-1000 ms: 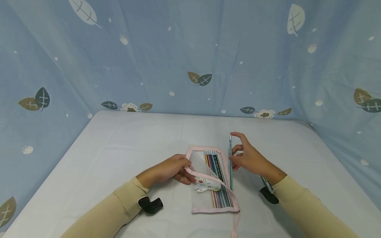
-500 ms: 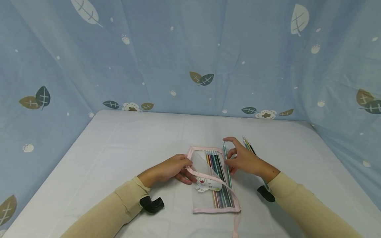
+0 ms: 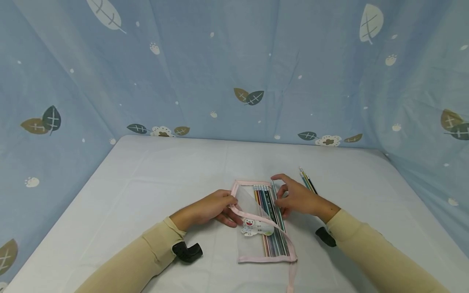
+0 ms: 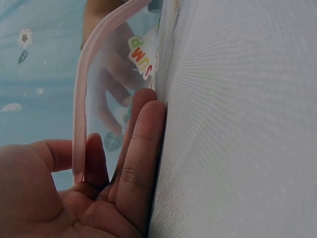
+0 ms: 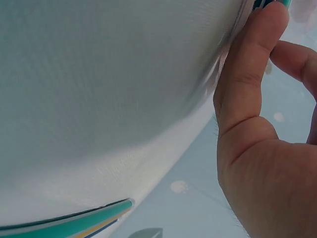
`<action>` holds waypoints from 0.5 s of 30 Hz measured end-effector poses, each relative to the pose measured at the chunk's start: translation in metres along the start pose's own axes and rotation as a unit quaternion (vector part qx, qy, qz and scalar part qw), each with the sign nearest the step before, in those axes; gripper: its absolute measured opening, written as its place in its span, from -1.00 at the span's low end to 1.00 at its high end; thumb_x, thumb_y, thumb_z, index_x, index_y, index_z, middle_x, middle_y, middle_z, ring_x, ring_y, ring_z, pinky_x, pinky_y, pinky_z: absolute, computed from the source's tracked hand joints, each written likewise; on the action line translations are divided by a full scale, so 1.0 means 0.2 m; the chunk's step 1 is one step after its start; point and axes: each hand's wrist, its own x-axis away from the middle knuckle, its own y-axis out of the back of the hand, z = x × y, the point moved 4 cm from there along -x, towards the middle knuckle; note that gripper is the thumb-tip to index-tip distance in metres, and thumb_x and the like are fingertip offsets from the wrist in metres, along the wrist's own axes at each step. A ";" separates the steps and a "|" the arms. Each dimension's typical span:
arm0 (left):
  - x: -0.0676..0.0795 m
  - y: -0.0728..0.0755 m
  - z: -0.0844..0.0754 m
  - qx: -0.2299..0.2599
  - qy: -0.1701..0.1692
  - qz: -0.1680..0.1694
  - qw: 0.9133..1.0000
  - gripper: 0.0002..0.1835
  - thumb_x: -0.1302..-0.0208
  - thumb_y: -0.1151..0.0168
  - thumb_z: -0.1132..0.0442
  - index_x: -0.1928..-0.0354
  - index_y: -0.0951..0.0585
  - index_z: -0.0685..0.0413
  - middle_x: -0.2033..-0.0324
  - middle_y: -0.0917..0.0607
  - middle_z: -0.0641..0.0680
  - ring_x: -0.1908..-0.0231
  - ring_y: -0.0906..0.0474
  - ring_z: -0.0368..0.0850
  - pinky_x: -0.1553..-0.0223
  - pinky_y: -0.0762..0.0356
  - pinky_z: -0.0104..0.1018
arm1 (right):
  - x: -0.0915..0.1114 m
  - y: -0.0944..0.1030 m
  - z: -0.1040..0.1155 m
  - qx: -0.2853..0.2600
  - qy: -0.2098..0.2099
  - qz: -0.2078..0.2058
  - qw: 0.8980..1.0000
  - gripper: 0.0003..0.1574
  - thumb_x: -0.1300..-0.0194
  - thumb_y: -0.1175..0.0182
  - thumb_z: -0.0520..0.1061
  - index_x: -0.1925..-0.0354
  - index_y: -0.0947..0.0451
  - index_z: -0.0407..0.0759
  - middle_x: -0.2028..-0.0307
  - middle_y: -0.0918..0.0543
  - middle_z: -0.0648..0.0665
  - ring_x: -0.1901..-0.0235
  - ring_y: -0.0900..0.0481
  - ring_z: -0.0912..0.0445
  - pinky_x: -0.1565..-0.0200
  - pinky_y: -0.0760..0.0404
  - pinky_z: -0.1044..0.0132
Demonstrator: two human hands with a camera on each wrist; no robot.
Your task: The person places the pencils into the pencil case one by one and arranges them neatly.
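Observation:
A clear zip pouch point(image 3: 264, 259) with pink edging lies mid-table, its top sheet lifted at the left. My left hand point(image 3: 219, 206) pinches that sheet's pink edge point(image 4: 79, 109) between thumb and finger, the other fingers stretched out beneath. Inside the pouch, several pencils point(image 3: 264, 203) lie side by side, partly under a cartoon label point(image 3: 253, 228). Along their right side runs a teal pencil point(image 3: 277, 203), which my right hand point(image 3: 298, 198) holds, index finger at its top end. Its lower part passes under the top sheet. In the right wrist view, fingertips partly cover this pencil.
Beyond my right wrist, several loose pencils point(image 3: 307, 180) lie on the white tabletop point(image 3: 176, 167), partly hidden by the forearm. A pink strap point(image 3: 291, 276) trails from the pouch's lower right corner. A blue leaf-print curtain point(image 3: 205, 65) encloses the table's back and sides.
My right hand has moved left and slightly toward me, bringing the teal pencil from beside the pouch into it next to the others. The left hand keeps its pinch on the edge.

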 end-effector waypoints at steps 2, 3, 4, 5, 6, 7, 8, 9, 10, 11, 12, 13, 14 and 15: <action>0.00 0.00 0.00 0.000 0.000 -0.001 1.000 -0.72 -0.52 0.11 0.20 0.02 -0.41 0.32 0.21 -0.75 0.38 0.24 -0.77 0.03 0.21 -0.79 -0.22 | 0.00 0.00 0.00 0.001 0.001 0.006 1.000 -0.06 -0.32 -0.24 -0.28 -0.50 0.00 -0.16 0.21 -0.51 -0.27 0.55 -0.70 -0.07 0.36 -0.78 0.09; 0.00 0.00 0.00 0.000 0.000 -0.002 1.000 -0.72 -0.52 0.11 0.20 0.02 -0.41 0.32 0.21 -0.75 0.39 0.24 -0.77 0.03 0.21 -0.79 -0.21 | -0.01 0.00 -0.01 0.002 0.002 0.008 1.000 -0.08 -0.32 -0.24 -0.28 -0.49 -0.01 -0.17 0.21 -0.51 -0.26 0.55 -0.70 -0.07 0.35 -0.78 0.10; 0.00 0.00 0.00 -0.001 0.000 -0.002 1.000 -0.73 -0.52 0.11 0.20 0.02 -0.40 0.32 0.21 -0.75 0.39 0.24 -0.77 0.03 0.21 -0.79 -0.21 | -0.01 0.00 -0.01 0.005 0.002 0.010 1.000 -0.09 -0.32 -0.25 -0.28 -0.49 -0.03 -0.17 0.22 -0.52 -0.26 0.56 -0.70 -0.07 0.35 -0.78 0.10; 0.00 0.00 0.00 -0.001 0.000 -0.003 1.000 -0.73 -0.52 0.11 0.20 0.02 -0.41 0.32 0.21 -0.75 0.40 0.24 -0.77 0.04 0.21 -0.79 -0.21 | -0.01 -0.01 -0.01 0.008 0.002 0.011 1.000 -0.10 -0.32 -0.25 -0.28 -0.48 -0.05 -0.18 0.23 -0.52 -0.25 0.56 -0.71 -0.07 0.36 -0.78 0.11; 0.00 0.00 0.00 -0.001 0.000 -0.003 1.000 -0.73 -0.52 0.11 0.20 0.03 -0.41 0.32 0.20 -0.75 0.40 0.24 -0.77 0.04 0.21 -0.79 -0.21 | -0.01 -0.01 -0.01 0.010 0.003 0.012 1.000 -0.11 -0.32 -0.25 -0.28 -0.48 -0.06 -0.18 0.24 -0.52 -0.25 0.57 -0.71 -0.07 0.36 -0.78 0.10; 0.00 0.00 0.00 -0.002 0.000 -0.003 1.000 -0.73 -0.53 0.11 0.20 0.03 -0.41 0.31 0.20 -0.75 0.40 0.24 -0.77 0.04 0.21 -0.79 -0.21 | -0.01 -0.01 -0.01 0.013 0.003 0.012 1.000 -0.12 -0.31 -0.25 -0.28 -0.48 -0.07 -0.18 0.24 -0.52 -0.25 0.57 -0.71 -0.07 0.37 -0.77 0.11; 0.00 0.00 0.00 -0.002 0.000 -0.002 1.000 -0.73 -0.52 0.11 0.20 0.03 -0.41 0.31 0.20 -0.75 0.40 0.24 -0.77 0.04 0.21 -0.79 -0.21 | -0.01 -0.01 -0.01 0.016 0.003 0.011 1.000 -0.12 -0.32 -0.26 -0.28 -0.47 -0.09 -0.18 0.25 -0.52 -0.24 0.57 -0.71 -0.07 0.37 -0.77 0.11; 0.00 0.00 0.00 -0.002 0.000 -0.002 1.000 -0.73 -0.53 0.11 0.20 0.03 -0.41 0.31 0.20 -0.75 0.40 0.24 -0.77 0.04 0.21 -0.79 -0.21 | -0.01 -0.01 -0.01 0.020 0.004 0.011 1.000 -0.13 -0.32 -0.26 -0.28 -0.47 -0.10 -0.18 0.26 -0.53 -0.24 0.57 -0.70 -0.06 0.38 -0.77 0.11; 0.00 0.00 0.00 -0.002 0.000 -0.001 1.000 -0.73 -0.53 0.11 0.20 0.03 -0.41 0.31 0.20 -0.75 0.40 0.24 -0.77 0.03 0.21 -0.79 -0.21 | -0.02 -0.01 -0.01 0.025 0.004 0.010 1.000 -0.13 -0.32 -0.26 -0.28 -0.47 -0.10 -0.18 0.27 -0.53 -0.23 0.57 -0.70 -0.06 0.38 -0.77 0.12; 0.00 0.00 0.00 -0.002 0.000 -0.001 1.000 -0.73 -0.53 0.11 0.20 0.03 -0.41 0.31 0.20 -0.75 0.40 0.23 -0.77 0.03 0.21 -0.79 -0.21 | -0.02 -0.02 0.00 0.031 0.007 0.011 0.999 -0.14 -0.32 -0.26 -0.28 -0.47 -0.10 -0.20 0.28 -0.54 -0.23 0.58 -0.70 -0.06 0.39 -0.77 0.12; 0.00 0.00 0.00 -0.002 -0.001 -0.001 1.000 -0.73 -0.53 0.12 0.20 0.03 -0.41 0.31 0.20 -0.75 0.40 0.24 -0.77 0.03 0.21 -0.79 -0.21 | -0.02 -0.02 0.00 0.037 0.007 0.010 0.999 -0.14 -0.32 -0.26 -0.28 -0.47 -0.11 -0.20 0.30 -0.54 -0.22 0.58 -0.70 -0.05 0.39 -0.76 0.13; 0.00 0.00 0.00 -0.002 -0.001 -0.001 1.000 -0.73 -0.53 0.11 0.20 0.03 -0.41 0.31 0.20 -0.75 0.39 0.24 -0.77 0.03 0.21 -0.79 -0.21 | -0.02 -0.02 0.00 0.043 0.007 0.008 0.999 -0.15 -0.33 -0.25 -0.27 -0.47 -0.11 -0.20 0.31 -0.55 -0.21 0.58 -0.70 -0.04 0.40 -0.76 0.14; 0.00 0.00 0.00 -0.001 -0.001 0.000 1.000 -0.73 -0.53 0.12 0.20 0.03 -0.41 0.31 0.20 -0.75 0.39 0.23 -0.77 0.03 0.20 -0.79 -0.21 | -0.02 -0.02 0.01 0.049 0.007 0.007 0.999 -0.16 -0.33 -0.25 -0.27 -0.46 -0.12 -0.20 0.32 -0.56 -0.21 0.59 -0.70 -0.04 0.41 -0.76 0.14; 0.00 0.00 0.00 -0.001 -0.001 0.000 1.000 -0.73 -0.53 0.12 0.20 0.03 -0.41 0.32 0.20 -0.75 0.39 0.23 -0.77 0.03 0.20 -0.79 -0.21 | -0.02 -0.02 0.01 0.054 0.008 0.006 0.999 -0.16 -0.33 -0.25 -0.27 -0.46 -0.13 -0.21 0.34 -0.56 -0.20 0.59 -0.70 -0.03 0.41 -0.75 0.15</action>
